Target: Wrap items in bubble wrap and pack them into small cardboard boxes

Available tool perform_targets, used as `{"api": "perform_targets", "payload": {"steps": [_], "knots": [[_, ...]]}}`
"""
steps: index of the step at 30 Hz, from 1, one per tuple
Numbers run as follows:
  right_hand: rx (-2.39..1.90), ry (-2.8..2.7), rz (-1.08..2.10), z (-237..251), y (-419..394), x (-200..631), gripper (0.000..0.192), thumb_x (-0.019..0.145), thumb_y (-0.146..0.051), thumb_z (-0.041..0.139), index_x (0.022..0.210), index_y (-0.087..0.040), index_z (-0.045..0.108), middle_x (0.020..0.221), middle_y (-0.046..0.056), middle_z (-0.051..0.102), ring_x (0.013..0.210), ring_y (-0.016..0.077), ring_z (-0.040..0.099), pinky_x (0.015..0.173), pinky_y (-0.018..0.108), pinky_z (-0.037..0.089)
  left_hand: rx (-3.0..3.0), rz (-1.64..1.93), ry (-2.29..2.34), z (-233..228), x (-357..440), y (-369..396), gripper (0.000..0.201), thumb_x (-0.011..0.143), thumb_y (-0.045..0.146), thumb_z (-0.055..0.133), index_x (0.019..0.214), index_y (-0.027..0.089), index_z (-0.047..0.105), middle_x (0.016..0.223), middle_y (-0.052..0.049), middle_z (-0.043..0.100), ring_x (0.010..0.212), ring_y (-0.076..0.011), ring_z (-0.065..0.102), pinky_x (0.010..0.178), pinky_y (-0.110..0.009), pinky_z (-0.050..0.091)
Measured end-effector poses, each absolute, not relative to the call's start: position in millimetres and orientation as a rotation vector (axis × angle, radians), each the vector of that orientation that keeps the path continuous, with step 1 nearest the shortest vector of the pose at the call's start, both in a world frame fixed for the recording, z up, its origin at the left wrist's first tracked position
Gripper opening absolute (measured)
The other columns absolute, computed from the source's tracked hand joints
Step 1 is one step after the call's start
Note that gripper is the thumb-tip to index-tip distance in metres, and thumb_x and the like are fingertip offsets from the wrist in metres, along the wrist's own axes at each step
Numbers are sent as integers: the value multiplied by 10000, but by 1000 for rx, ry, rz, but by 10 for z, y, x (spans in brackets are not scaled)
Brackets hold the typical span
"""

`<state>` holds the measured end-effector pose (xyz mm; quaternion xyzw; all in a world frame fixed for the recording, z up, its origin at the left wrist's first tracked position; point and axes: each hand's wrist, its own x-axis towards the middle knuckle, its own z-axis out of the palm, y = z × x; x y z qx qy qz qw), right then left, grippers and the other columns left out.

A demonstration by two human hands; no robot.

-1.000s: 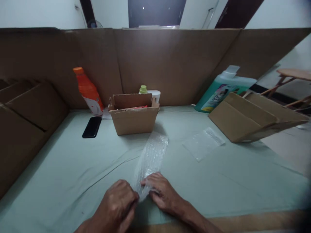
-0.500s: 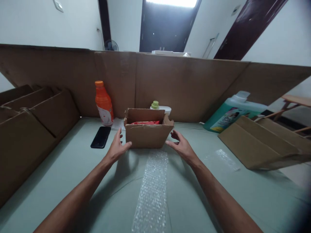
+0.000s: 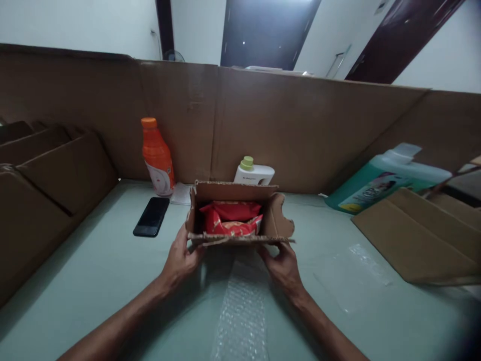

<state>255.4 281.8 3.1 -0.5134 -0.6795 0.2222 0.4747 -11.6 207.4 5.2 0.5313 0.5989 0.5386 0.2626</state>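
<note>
A small open cardboard box (image 3: 280,220) is lifted off the table and tipped toward me, showing red packets (image 3: 231,220) inside. My left hand (image 3: 180,258) grips its lower left side. My right hand (image 3: 281,265) grips its lower right side. Below the box a strip of bubble wrap (image 3: 242,316) lies flat on the pale green cloth (image 3: 93,281), running toward me.
A black phone (image 3: 151,216) and an orange bottle (image 3: 157,156) are at the left, a white bottle with a green cap (image 3: 253,173) behind the box. A teal jug (image 3: 383,180), flattened cardboard (image 3: 421,235) and a clear bag (image 3: 349,273) are at the right. Cardboard walls (image 3: 300,130) surround the table.
Both hands let go of the bubble wrap, reached forward to the box, took hold of its sides and raised it, tilting the opening toward me.
</note>
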Motion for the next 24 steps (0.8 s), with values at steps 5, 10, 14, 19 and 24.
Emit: {"api": "perform_targets", "payload": {"steps": [5, 10, 14, 19, 24], "knots": [[-1278, -1703, 666, 302, 3132, 2329, 494, 757, -448, 686, 1149, -151, 639, 1016, 115, 740, 835, 260, 685, 727, 395, 569, 1459, 1376, 1658, 357, -272, 2567, 523, 752, 270, 608, 1262, 161, 570, 1027, -53, 704, 902, -220, 662, 776, -333, 548], [-1223, -1765, 680, 248, 2896, 2586, 570, 826, -399, 650, 1345, -183, 558, 1324, 148, 652, 1153, 279, 646, 870, 414, 575, 1507, 1364, 1718, 250, -358, 2307, 836, 784, 273, 633, 1539, 177, 285, 1428, -166, 554, 1263, -321, 567, 1003, -485, 500], [-1188, -2109, 472, 75, 2463, 2892, 387, 930, -387, 580, 1276, -226, 643, 1369, 131, 635, 1239, 290, 602, 983, 494, 528, 1997, 1140, 1685, 13, -158, 1416, 700, 886, 269, 600, 1532, 254, 330, 1531, -155, 473, 1407, -334, 454, 1126, -585, 395], [-1144, -2568, 326, -108, 2111, 2727, 446, 970, -355, 544, 1376, -177, 598, 1468, 171, 558, 1358, 324, 506, 1072, 545, 443, 2373, 451, 1314, -149, 369, 585, 702, 824, 334, 706, 1471, 250, 448, 1621, -154, 352, 1508, -393, 282, 1166, -656, 315], [-1016, -2757, 226, -134, 1851, 2309, 456, 976, -333, 566, 1410, -194, 574, 1526, 161, 497, 1424, 314, 421, 1132, 507, 366, 2375, 177, 1280, -136, 433, 306, 786, 777, 322, 740, 1493, 241, 424, 1631, -169, 307, 1509, -421, 264, 1162, -739, 223]]}}
